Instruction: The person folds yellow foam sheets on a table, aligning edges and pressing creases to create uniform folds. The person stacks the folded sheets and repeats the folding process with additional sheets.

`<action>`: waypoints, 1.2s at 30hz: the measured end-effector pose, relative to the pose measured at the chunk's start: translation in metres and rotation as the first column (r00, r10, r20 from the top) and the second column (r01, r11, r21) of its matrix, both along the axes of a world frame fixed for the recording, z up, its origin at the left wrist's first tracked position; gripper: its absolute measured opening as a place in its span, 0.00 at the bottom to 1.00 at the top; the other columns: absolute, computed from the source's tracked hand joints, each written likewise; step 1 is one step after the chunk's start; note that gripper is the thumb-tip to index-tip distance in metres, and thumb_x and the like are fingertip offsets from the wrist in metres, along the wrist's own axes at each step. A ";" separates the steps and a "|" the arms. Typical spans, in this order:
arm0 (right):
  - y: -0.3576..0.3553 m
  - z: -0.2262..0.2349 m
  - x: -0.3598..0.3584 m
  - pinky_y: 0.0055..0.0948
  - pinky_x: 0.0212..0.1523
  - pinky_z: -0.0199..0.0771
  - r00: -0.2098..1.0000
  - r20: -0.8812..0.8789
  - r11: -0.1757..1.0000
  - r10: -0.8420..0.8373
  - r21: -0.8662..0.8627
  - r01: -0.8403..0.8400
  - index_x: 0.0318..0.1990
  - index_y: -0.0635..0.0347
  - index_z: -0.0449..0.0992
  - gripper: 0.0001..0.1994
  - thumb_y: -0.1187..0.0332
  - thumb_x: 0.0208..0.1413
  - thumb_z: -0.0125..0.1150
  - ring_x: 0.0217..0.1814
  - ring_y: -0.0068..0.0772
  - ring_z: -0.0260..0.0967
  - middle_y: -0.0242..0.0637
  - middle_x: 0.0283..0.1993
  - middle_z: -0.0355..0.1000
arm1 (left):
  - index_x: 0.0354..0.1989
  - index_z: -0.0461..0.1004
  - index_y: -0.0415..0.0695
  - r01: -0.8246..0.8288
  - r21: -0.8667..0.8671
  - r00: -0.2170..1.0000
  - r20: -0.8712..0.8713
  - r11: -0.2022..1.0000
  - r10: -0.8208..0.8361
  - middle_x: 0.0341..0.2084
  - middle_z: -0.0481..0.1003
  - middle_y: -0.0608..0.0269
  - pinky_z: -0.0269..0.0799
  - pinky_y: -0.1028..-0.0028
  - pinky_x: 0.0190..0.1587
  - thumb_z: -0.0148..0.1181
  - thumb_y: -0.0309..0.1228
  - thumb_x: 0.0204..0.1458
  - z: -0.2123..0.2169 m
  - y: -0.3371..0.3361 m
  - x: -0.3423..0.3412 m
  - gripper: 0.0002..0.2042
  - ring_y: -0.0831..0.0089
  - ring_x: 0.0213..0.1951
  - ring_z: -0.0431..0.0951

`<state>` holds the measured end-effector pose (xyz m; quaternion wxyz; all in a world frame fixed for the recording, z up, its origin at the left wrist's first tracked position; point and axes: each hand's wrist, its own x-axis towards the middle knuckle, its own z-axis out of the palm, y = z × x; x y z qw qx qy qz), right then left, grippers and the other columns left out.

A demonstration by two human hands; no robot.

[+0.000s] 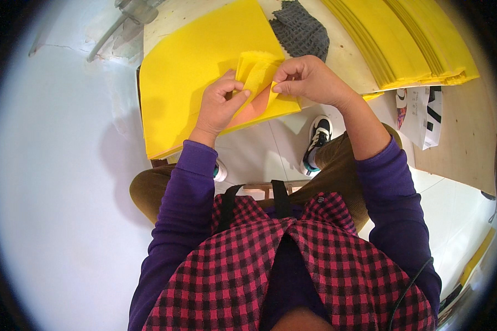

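Both hands pinch a yellow sheet: left hand [220, 105] closed on its lower fold, right hand [306, 79] gripping its top edge. The sheet [258, 74] lies folded on the yellow stack [188, 83]; likely mid-fold, needing a firm crease. Grey cloth [301, 30] lies beyond the stack.

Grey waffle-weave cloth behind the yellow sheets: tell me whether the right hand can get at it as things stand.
Probably yes. The grey cloth lies uncovered just beyond the right hand, with nothing between them; but that hand is pinching the folded yellow sheet.

Yellow folded sheet [258, 74]; yellow stack [188, 83]; grey waffle cloth [301, 30]; purple sleeves [182, 204].
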<state>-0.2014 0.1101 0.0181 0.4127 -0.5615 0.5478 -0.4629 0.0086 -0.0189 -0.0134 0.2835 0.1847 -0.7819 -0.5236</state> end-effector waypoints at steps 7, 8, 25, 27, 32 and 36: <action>-0.001 -0.004 -0.001 0.20 0.35 0.70 1.000 0.013 1.000 -0.012 -0.009 0.012 0.33 0.64 0.78 0.05 0.73 0.50 0.66 0.29 0.15 0.66 0.27 0.26 0.74 | 0.25 0.71 0.38 0.006 -0.006 1.000 -0.016 1.000 -0.006 0.23 0.64 0.69 0.56 0.82 0.26 0.64 0.25 0.45 0.003 0.002 -0.001 0.07 0.83 0.22 0.59; -0.001 -0.004 -0.001 0.20 0.35 0.70 1.000 0.006 1.000 -0.011 -0.011 0.011 0.33 0.64 0.78 0.05 0.73 0.50 0.66 0.29 0.15 0.66 0.27 0.26 0.75 | 0.25 0.71 0.38 0.007 -0.002 1.000 -0.017 1.000 -0.007 0.23 0.64 0.69 0.56 0.82 0.26 0.64 0.25 0.45 0.003 0.001 -0.001 0.07 0.83 0.22 0.59; -0.001 0.002 -0.001 0.18 0.39 0.71 0.999 -0.027 0.999 0.042 0.028 -0.041 0.35 0.65 0.76 0.02 0.78 0.53 0.61 0.35 0.15 0.69 0.27 0.32 0.74 | 0.26 0.72 0.38 -0.015 0.016 1.000 0.017 1.000 0.015 0.24 0.65 0.70 0.57 0.82 0.27 0.64 0.25 0.45 0.001 0.001 0.001 0.06 0.84 0.21 0.58; -0.001 0.002 -0.001 0.18 0.39 0.71 1.000 -0.003 0.999 0.028 0.039 -0.028 0.35 0.65 0.76 0.03 0.78 0.53 0.61 0.34 0.15 0.69 0.27 0.32 0.74 | 0.26 0.72 0.38 -0.012 0.014 1.000 0.014 1.000 0.012 0.24 0.65 0.70 0.56 0.82 0.26 0.64 0.25 0.45 0.000 0.001 0.000 0.06 0.84 0.21 0.58; -0.003 0.002 0.001 0.18 0.38 0.71 1.000 0.030 0.998 -0.006 0.061 0.004 0.35 0.65 0.76 0.03 0.77 0.54 0.62 0.34 0.16 0.70 0.27 0.31 0.74 | 0.26 0.72 0.38 0.009 0.032 1.000 0.011 0.999 -0.009 0.25 0.65 0.70 0.56 0.82 0.27 0.64 0.25 0.45 0.001 0.000 0.000 0.06 0.84 0.23 0.59; -0.004 0.003 0.003 0.18 0.37 0.71 0.999 0.036 0.999 -0.031 0.036 0.030 0.35 0.66 0.76 0.03 0.76 0.55 0.61 0.32 0.16 0.70 0.28 0.31 0.74 | 0.26 0.72 0.38 0.031 0.037 0.999 -0.013 0.999 -0.030 0.26 0.66 0.69 0.56 0.82 0.28 0.63 0.25 0.46 0.004 0.002 0.000 0.05 0.82 0.25 0.60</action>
